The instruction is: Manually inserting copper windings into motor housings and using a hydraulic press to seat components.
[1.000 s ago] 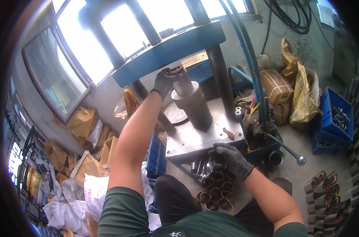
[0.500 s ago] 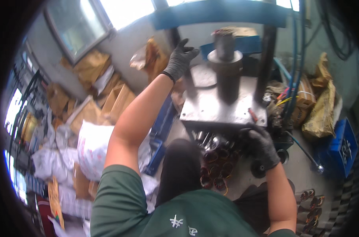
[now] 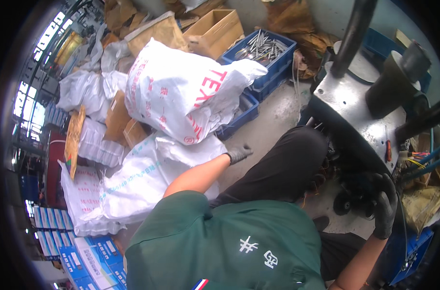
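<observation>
My left hand point(image 3: 239, 153), in a dark grey glove, is low beside the white sacks and my left knee. Its fingers look loosely stretched, with nothing visible in them. At the right, my gloved right hand point(image 3: 386, 208) is raised by the near edge of a press, its fingers apart and nothing visible in them. The press has a metal plate point(image 3: 348, 102) with a dark cylinder point(image 3: 384, 94) standing on it. A small red-handled tool point(image 3: 388, 151) lies near the plate's corner. Round black parts point(image 3: 342, 203) sit below, beside my right hand.
A full white sack point(image 3: 166, 92) and a flatter one point(image 3: 137, 176) lie to the left. Behind them are a blue crate point(image 3: 278, 72) of metal rods and a wooden box point(image 3: 215, 30). Press posts point(image 3: 353, 38) rise at the right. Blue cartons point(image 3: 91, 263) are stacked lower left.
My view has swung to the left, so the press now sits at the right. My left hand has come down from beside the press post to the sacks. My right hand remains near the press edge.
</observation>
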The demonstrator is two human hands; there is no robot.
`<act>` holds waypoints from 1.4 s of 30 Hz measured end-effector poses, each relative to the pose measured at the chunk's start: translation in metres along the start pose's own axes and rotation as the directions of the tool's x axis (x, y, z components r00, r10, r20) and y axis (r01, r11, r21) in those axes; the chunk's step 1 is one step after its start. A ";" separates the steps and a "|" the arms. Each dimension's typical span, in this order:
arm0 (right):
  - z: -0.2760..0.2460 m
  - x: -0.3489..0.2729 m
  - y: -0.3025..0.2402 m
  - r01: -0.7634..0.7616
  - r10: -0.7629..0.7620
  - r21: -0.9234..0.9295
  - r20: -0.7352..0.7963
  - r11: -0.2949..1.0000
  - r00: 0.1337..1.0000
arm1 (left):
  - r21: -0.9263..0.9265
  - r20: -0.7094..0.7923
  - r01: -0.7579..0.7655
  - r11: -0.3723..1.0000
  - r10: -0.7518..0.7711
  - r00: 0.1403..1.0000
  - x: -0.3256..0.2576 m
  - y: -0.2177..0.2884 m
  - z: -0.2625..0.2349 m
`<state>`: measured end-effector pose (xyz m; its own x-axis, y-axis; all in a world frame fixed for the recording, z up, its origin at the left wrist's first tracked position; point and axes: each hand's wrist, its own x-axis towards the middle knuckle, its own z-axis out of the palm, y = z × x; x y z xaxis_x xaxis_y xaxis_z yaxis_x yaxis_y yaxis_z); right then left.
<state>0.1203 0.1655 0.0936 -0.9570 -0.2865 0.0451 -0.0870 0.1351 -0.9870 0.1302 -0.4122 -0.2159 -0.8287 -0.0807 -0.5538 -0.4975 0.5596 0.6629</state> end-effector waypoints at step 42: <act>0.004 0.011 0.023 -0.216 0.216 -0.008 0.003 0.976 0.976 | 0.452 -0.182 -0.062 0.890 0.161 0.970 -0.021 -0.215 -0.202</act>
<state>0.1086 0.1610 0.0712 -0.9525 -0.2532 -0.1692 0.1193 0.2009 -0.9723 0.2025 -0.6979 -0.2450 -0.9306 -0.1386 -0.3389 -0.2748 0.8760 0.3964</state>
